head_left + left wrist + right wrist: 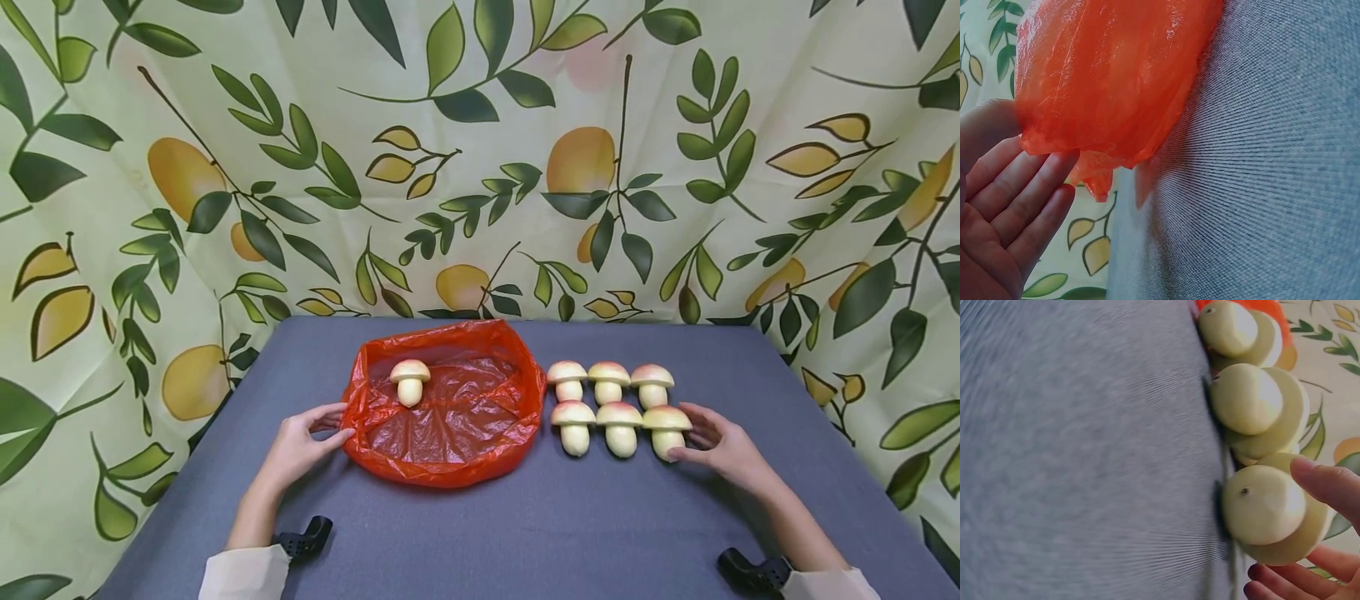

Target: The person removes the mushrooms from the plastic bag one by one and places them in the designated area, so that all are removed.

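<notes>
A red plastic bag (442, 475) lies with its mouth spread wide on the table. Inside it stands one toy mushroom (410, 383) with a pale stem and pinkish cap. My left hand (303, 442) holds the bag's left rim between thumb and fingers; in the left wrist view the red film (1116, 81) hides the thumb's tip. To the bag's right, several like mushrooms stand in two rows. Thumb and fingers of my right hand (723, 450) go round the front-row mushroom (666, 429) at the right end, whose stem (1263, 503) shows in the right wrist view.
Grey-blue cloth covers the table (525, 542). Behind it and at both sides hangs a leaf-and-fruit printed curtain (480, 167). A black strap device (306, 537) sits on the left wrist, another (750, 573) on the right.
</notes>
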{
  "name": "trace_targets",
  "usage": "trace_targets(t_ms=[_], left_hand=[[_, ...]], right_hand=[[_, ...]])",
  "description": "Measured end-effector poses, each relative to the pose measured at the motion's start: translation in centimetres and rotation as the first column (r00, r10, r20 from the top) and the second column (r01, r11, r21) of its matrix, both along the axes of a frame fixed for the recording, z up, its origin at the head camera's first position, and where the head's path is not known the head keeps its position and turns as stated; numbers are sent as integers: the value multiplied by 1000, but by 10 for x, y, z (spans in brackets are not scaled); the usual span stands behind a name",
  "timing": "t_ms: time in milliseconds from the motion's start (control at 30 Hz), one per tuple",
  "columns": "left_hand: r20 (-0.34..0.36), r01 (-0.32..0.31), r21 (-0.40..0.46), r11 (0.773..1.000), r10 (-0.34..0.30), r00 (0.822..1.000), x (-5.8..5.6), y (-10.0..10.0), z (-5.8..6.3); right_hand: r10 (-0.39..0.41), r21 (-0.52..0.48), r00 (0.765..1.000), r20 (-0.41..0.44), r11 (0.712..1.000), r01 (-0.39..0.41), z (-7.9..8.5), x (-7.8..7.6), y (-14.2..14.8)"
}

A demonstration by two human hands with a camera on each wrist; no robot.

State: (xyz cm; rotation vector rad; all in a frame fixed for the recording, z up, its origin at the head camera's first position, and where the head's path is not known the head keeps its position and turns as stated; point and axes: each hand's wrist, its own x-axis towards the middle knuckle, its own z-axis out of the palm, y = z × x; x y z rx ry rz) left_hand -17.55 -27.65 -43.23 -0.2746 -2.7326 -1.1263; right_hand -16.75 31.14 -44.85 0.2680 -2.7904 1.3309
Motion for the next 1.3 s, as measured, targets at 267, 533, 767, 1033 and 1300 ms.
trace_targets(t_ms=[267,533,767,1033,1300], left_hand=[[-9,1,7,1000,-1,1000,0,0,0],[-10,6,4,1000,-6,1000,0,0,1],[0,4,12,1000,-4,1000,0,0,1],[-10,5,18,1000,-5,1000,0,-1,0],[-5,4,12,1000,-4,1000,0,-1,0]], right_hand=[[3,-35,1000,-24,999,-4,12,2,0],[7,-64,995,-99,998,-13,23,4,1],[27,-96,986,-162,994,-43,32,6,-5],[52,-111,981,-186,991,-74,41,7,-20],[102,-149,971,-218,979,-136,43,6,-39]])
